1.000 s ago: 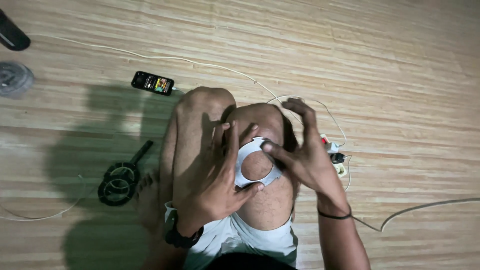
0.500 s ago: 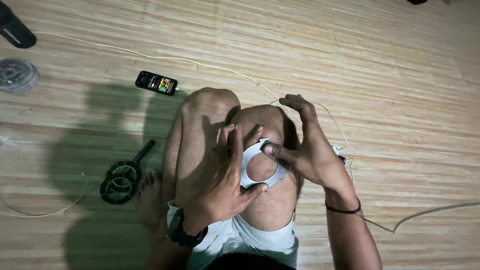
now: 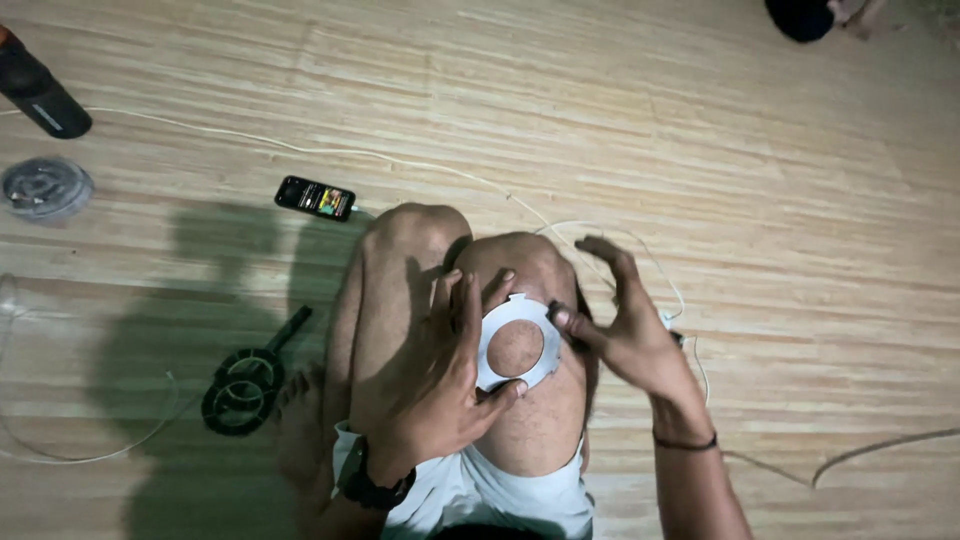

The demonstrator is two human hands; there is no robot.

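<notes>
Head camera, looking straight down: a person sits on a pale wooden plank floor with knees drawn up, and a flat white ring-shaped piece with small notches round its edge lies on the right thigh, just below the knee. Left hand is spread over the ring's left side, fingers fanned wide along the rim, thumb pressing the lower edge. Right hand comes in from the other side, thumb tip touching the ring's right rim, remaining fingers lifted and loosely curled above it. A dark wristwatch sits on the left wrist, a thin dark band on the right. Off to the left, a black smartphone with a lit screen lies on the floor with a thin white cable running by. Closer in, a black two-ring tool with a short handle rests beside the left leg. A clear round lid-like disc sits at the far left.
</notes>
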